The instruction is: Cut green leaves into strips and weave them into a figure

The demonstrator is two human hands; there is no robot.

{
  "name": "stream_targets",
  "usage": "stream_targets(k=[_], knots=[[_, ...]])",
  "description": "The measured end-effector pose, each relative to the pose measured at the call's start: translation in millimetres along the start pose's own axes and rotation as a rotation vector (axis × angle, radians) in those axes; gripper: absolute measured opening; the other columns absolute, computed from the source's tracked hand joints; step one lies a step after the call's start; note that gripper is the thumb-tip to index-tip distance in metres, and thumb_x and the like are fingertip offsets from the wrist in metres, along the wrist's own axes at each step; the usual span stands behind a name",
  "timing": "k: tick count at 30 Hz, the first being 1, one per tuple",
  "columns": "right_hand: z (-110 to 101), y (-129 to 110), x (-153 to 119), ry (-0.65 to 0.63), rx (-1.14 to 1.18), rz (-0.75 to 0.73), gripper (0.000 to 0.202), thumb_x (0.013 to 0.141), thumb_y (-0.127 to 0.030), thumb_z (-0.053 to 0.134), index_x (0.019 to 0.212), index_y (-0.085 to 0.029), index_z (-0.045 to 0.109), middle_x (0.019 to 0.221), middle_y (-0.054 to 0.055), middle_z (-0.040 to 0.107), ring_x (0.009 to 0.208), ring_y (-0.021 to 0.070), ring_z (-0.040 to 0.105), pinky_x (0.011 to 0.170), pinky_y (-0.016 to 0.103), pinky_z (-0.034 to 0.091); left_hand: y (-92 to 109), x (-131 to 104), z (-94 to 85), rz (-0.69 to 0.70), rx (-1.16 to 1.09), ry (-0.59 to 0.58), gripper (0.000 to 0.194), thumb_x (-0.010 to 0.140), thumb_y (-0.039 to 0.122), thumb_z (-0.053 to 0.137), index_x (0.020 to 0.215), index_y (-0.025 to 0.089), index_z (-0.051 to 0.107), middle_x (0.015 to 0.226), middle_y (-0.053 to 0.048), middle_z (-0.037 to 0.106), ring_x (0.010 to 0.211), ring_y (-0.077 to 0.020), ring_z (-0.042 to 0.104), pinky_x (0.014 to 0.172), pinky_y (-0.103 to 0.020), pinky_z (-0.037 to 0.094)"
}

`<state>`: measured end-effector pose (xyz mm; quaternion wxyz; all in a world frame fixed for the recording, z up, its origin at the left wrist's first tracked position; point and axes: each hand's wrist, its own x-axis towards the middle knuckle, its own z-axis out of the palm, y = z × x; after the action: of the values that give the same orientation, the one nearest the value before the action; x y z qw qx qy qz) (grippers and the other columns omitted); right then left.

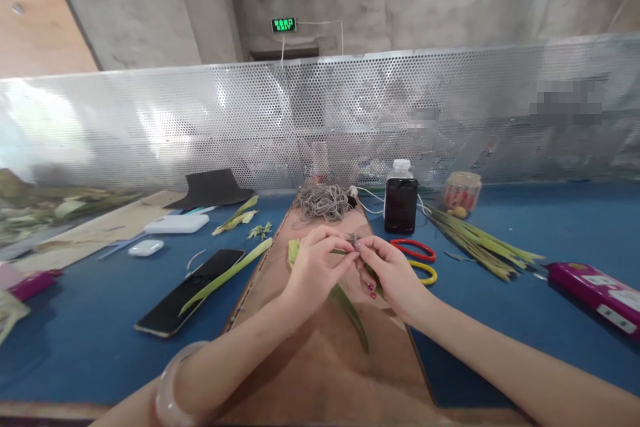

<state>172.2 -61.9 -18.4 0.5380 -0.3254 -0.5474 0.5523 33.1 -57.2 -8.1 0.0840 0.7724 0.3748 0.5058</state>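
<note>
Well, leaf (355, 320) (curved), below left grip (354, 251)

Green leaf strips (351, 317) hang under the fingers (350, 247); gray string (325, 203) lies just past them.

Green leaf strip (350, 317), drooping, curved
</note>
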Motion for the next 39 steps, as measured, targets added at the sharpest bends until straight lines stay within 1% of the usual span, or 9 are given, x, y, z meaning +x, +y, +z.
stream_targets(k=[3, 7, 11, 15, 18, 25, 32, 36, 39], knots=[[0.0, -0.1, -0.6, -0.002, -0.050, -0.023, 0.022, 0.076, -0.038, 0.055, 0.074, -0.018, 0.045, 0.056, -0.007, 0.049, 0.032, 0.0030, 0.034, 0.028, 0.016, 0.030, -0.7, -0.9, -2.4, 0.016, 0.039, -0.042, 0.005, 0.073, 0.020, 0.059, 0.072, 0.019, 0.064, 0.082, -0.004, 0.058, 0.085, -0.0194, 0.054, 0.076, -0.036, 0.043], [3.3, -1.8, -3.0, -0.001, -0.095, -0.053, 0.021, 0.079, -0.037, 0.052, 0.074, -0.019, 0.043, 0.056, -0.008, 0.048, 0.030, 0.0033, 0.035, 0.027, 0.016, 0.032, 1.9, -0.7, -4.1, -0.014, -0.047, -0.017, 0.004, 0.073, 0.017, 0.058, 0.071, 0.019, 0.062, 0.082, -0.004, 0.057, 0.084, -0.0177, 0.054, 0.079, -0.034, 0.043], [6.9, -2.3, -5.5, 0.002, -0.114, -0.105, 0.019, 0.082, -0.036, 0.047, 0.075, -0.019, 0.041, 0.056, -0.008, 0.046, 0.030, 0.0030, 0.035, 0.028, 0.016, 0.033, 3.7, 1.3, -0.9, -0.123, -0.221, 0.001, 0.005, 0.074, 0.017, 0.057, 0.069, 0.018, 0.059, 0.081, -0.003, 0.057, 0.083, -0.0156, 0.054, 0.079, -0.030, 0.042], [8.6, -1.4, -6.7, 0.015, -0.128, -0.162, 0.017, 0.084, -0.035, 0.044, 0.078, -0.020, 0.040, 0.057, -0.008, 0.045, 0.031, 0.0037, 0.035, 0.029, 0.017, 0.033, 3.0, 3.0, 4.0, -0.246, -0.413, -0.062, 0.010, 0.077, 0.021, 0.052, 0.069, 0.017, 0.057, 0.078, -0.002, 0.058, 0.081, -0.0158, 0.055, 0.079, -0.030, 0.041], [7.8, -1.4, -6.9, 0.013, -0.160, -0.152, 0.016, 0.086, -0.035, 0.042, 0.078, -0.021, 0.039, 0.053, -0.009, 0.041, 0.030, 0.0040, 0.033, 0.029, 0.017, 0.030, 2.8, 2.7, 6.5, -0.343, -0.522, -0.117, 0.014, 0.077, 0.025, 0.052, 0.068, 0.016, 0.057, 0.073, -0.002, 0.059, 0.076, -0.0159, 0.055, 0.075, -0.030, 0.042], [2.2, -5.0, -8.1, 0.018, -0.361, -0.175, 0.016, 0.087, -0.034, 0.040, 0.076, -0.021, 0.041, 0.058, -0.006, 0.043, 0.036, 0.0052, 0.036, 0.035, 0.019, 0.031, -0.4, 0.2, 9.4, -0.496, -0.757, -0.209, 0.019, 0.077, 0.031, 0.054, 0.070, 0.014, 0.059, 0.070, -0.003, 0.061, 0.071, -0.0156, 0.056, 0.071, -0.029, 0.043], [-4.5, -6.6, -6.8, 0.008, -0.542, -0.260, 0.011, 0.084, -0.030, 0.046, 0.079, -0.020, 0.048, 0.061, -0.003, 0.049, 0.044, 0.0076, 0.043, 0.042, 0.020, 0.034, -12.4, -1.0, 9.7, -0.470, -0.900, -0.328, 0.020, 0.079, 0.032, 0.053, 0.077, 0.014, 0.062, 0.077, -0.003, 0.061, 0.076, -0.0139, 0.055, 0.075, -0.026, 0.041], [-7.3, -5.8, -6.1, -0.025, -0.467, -0.245, 0.011, 0.082, -0.031, 0.050, 0.080, -0.020, 0.049, 0.063, -0.003, 0.053, 0.042, 0.0067, 0.043, 0.039, 0.020, 0.033, -12.9, -1.0, 7.2, -0.406, -0.929, -0.333, 0.015, 0.079, 0.026, 0.053, 0.076, 0.015, 0.062, 0.075, -0.002, 0.059, 0.075, -0.0127, 0.055, 0.075, -0.025, 0.040], [-7.8, -7.2, -5.5, -0.083, -0.350, -0.169, 0.016, 0.081, -0.031, 0.051, 0.094, -0.022, 0.047, 0.063, -0.005, 0.055, 0.033, 0.0045, 0.037, 0.033, 0.018, 0.031, -9.7, -0.1, 1.3, -0.366, -0.907, -0.381, 0.015, 0.080, 0.026, 0.051, 0.077, 0.015, 0.061, 0.076, -0.003, 0.061, 0.077, -0.0142, 0.056, 0.075, -0.027, 0.041]])
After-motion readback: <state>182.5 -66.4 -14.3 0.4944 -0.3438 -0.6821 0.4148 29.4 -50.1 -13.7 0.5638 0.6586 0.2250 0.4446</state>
